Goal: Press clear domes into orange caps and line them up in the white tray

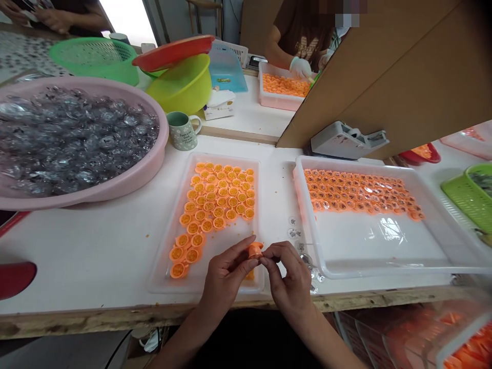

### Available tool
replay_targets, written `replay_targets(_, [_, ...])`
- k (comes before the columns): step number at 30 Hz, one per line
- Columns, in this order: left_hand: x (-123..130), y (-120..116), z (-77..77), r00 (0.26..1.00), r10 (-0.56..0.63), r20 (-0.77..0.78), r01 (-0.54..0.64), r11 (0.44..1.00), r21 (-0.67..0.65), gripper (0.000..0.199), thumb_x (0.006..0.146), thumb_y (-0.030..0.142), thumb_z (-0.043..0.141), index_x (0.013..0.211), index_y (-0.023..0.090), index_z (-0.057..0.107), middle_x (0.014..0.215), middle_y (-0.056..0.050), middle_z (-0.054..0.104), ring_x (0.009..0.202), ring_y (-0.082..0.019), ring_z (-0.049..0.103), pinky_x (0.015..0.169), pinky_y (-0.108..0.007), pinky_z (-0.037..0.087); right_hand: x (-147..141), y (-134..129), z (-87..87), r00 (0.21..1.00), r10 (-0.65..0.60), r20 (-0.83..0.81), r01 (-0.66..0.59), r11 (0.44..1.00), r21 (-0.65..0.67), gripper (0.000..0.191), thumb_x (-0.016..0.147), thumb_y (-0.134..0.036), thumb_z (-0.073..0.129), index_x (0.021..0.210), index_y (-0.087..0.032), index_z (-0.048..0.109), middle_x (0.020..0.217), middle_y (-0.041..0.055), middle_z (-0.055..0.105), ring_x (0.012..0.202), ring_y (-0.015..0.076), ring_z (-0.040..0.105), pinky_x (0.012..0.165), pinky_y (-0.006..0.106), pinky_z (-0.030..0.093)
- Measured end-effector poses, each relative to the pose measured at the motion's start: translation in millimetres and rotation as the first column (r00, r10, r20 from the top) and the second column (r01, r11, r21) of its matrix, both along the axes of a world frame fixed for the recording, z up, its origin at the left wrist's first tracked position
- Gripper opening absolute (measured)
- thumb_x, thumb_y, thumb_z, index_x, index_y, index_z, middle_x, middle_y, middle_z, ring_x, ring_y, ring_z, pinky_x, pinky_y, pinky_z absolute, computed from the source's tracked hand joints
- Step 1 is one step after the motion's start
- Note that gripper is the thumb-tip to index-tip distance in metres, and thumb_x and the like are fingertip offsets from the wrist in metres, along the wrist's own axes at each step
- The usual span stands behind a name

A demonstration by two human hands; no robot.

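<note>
My left hand (225, 274) grips a small orange plastic cup (255, 248) with a flared rim, tipped on its side. Closed against the cup's lower edge are the fingertips of my right hand (290, 271); whether they also pinch a small piece there, I cannot tell. Both hands are over the near right corner of a white tray (225, 238). In that tray stand rows of orange cups (210, 196) with yellow bits inside. Several clear round covers (306, 259) lie beside my right hand. A larger white tray (365, 238) at the right holds rows of covered orange cups (353, 192).
A pink basin (154, 179) full of clear covers stands at the left, with a green mug (183, 134) beside it. Behind the right tray are a tape dispenser (346, 141) and a cardboard partition (384, 77). Across the table, a co-worker's gloved hand (301, 67) reaches over another tray.
</note>
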State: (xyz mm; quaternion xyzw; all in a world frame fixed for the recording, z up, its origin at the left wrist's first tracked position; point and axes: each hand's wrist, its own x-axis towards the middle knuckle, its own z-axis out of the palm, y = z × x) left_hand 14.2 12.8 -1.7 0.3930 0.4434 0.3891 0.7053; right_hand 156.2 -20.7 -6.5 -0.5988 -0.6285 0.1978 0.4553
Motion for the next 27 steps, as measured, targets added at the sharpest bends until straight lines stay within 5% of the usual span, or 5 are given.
replay_targets(6, [-3, 2, 4.5, 0.971, -0.006, -0.238, 0.051, 0.982, 0.182, 0.02, 0.079, 0.024, 0.071, 0.097, 0.018, 0.078, 0.081, 0.0, 0.07, 0.065, -0.012, 0.059, 0.062, -0.022, 0.051, 5, 0, -1.2, 0.994, 0.025, 0.109, -0.028, 0.999, 0.027, 0.022, 0.089, -0.002, 0.051, 0.092, -0.022, 0.062, 0.084, 0.0038, 0.063, 0.076, 0.0158, 0.061, 0.065, 0.028, 0.052])
replay_targets(14, [-4, -1, 9.0, 0.996, -0.023, -0.091, 0.026, 0.999, 0.032, 0.03, 0.083, 0.02, 0.067, 0.113, 0.019, 0.071, 0.094, -0.003, 0.074, 0.091, -0.019, 0.068, 0.085, -0.026, 0.055, 0, -2, 4.0, 1.0, -0.007, 0.029, 0.008, 0.999, -0.04, 0.013, 0.089, -0.009, 0.057, 0.092, -0.021, 0.062, 0.082, 0.0018, 0.065, 0.071, 0.0144, 0.063, 0.063, 0.026, 0.052])
replay_targets(17, [-4, -1, 8.7, 0.997, -0.019, -0.071, 0.024, 0.998, 0.066, 0.027, 0.084, 0.02, 0.066, 0.11, 0.02, 0.072, 0.094, -0.003, 0.075, 0.09, -0.018, 0.069, 0.083, -0.026, 0.056, -1, -6, 1.7, 1.0, 0.002, 0.007, -0.002, 0.997, -0.082, 0.015, 0.09, -0.009, 0.056, 0.094, -0.022, 0.061, 0.079, -0.0008, 0.065, 0.067, 0.0119, 0.063, 0.061, 0.023, 0.051])
replay_targets(27, [-5, -2, 12.7, 0.975, 0.036, -0.221, 0.03, 0.958, 0.287, 0.018, 0.083, 0.02, 0.067, 0.099, 0.021, 0.075, 0.088, -0.001, 0.075, 0.078, -0.016, 0.068, 0.073, -0.022, 0.056, 3, -10, 7.3, 0.98, 0.149, 0.131, -0.159, 0.985, 0.07, 0.036, 0.087, 0.004, 0.048, 0.11, -0.021, 0.059, 0.091, 0.006, 0.065, 0.081, 0.0162, 0.064, 0.068, 0.028, 0.053])
